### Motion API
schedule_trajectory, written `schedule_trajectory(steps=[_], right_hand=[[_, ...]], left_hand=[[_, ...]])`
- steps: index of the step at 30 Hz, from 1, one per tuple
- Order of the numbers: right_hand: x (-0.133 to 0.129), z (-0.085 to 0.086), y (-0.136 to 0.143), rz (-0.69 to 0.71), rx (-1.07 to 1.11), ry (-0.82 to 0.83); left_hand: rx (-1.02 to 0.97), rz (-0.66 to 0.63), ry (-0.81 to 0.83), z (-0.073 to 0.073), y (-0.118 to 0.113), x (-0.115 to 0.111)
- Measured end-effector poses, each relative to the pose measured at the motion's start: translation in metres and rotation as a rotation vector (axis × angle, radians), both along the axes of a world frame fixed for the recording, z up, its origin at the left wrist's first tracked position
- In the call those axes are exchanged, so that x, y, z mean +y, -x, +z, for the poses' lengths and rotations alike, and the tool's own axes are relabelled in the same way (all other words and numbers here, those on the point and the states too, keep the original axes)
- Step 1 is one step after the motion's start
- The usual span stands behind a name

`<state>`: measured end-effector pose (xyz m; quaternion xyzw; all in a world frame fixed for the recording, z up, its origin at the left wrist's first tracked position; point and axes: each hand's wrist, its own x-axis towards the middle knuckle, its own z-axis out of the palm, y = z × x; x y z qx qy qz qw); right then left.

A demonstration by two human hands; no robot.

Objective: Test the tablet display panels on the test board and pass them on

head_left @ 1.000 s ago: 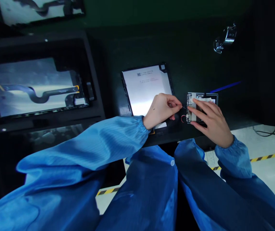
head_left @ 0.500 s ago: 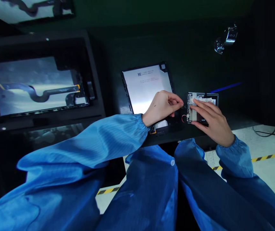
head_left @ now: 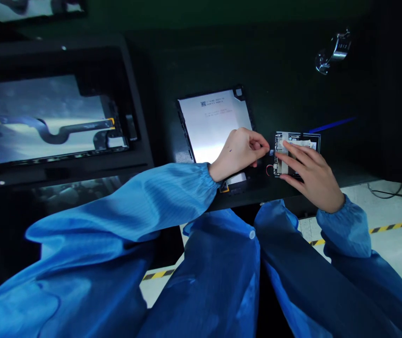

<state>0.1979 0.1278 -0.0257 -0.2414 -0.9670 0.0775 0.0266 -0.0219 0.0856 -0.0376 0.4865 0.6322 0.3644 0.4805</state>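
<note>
My left hand has its thumb and index finger pinched together beside the left edge of a small circuit board. A tiny pale, shiny piece shows at those fingertips, too small to name. My right hand lies over the board with its fingers spread, the tips touching a beige tape strip across it. A thin red wire loops out at the board's lower left. Under my left wrist lies a silvery display panel in a black frame, partly covered by the hand.
A dark tray on the left holds a panel with a black flex cable. A blue stick lies behind the board. A metal roll-like object stands at the back right. The bench's front edge runs just above my knees.
The view has shifted slightly. My left fingertips are a little nearer the board, and a shiny piece now shows at them. My right hand stays on the board.
</note>
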Motion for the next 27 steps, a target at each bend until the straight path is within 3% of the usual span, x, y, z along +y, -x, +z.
schedule_trajectory(steps=[4,8,13,16,18,22,27], right_hand=[[-0.006,0.005,0.006,-0.002,-0.054,-0.085],[-0.004,0.006,0.006,0.011,-0.059,-0.110],[-0.018,0.004,-0.001,0.073,0.254,-0.007],[-0.050,-0.011,0.006,0.185,0.415,0.061],[-0.072,-0.027,0.015,0.218,0.407,0.041],[-0.095,-0.056,0.029,0.106,0.334,-0.059],[-0.099,-0.066,0.028,0.025,0.285,-0.132]], left_hand=[[0.010,0.001,0.006,-0.002,-0.003,-0.001],[0.091,-0.038,-0.041,0.007,0.006,-0.003],[0.680,0.062,-0.128,0.022,0.064,-0.006],[0.944,0.010,-0.055,0.019,0.095,-0.013],[1.010,-0.018,-0.002,0.016,0.101,-0.019],[1.096,0.002,0.100,0.020,0.092,-0.025],[1.075,0.025,0.130,0.029,0.096,-0.020]])
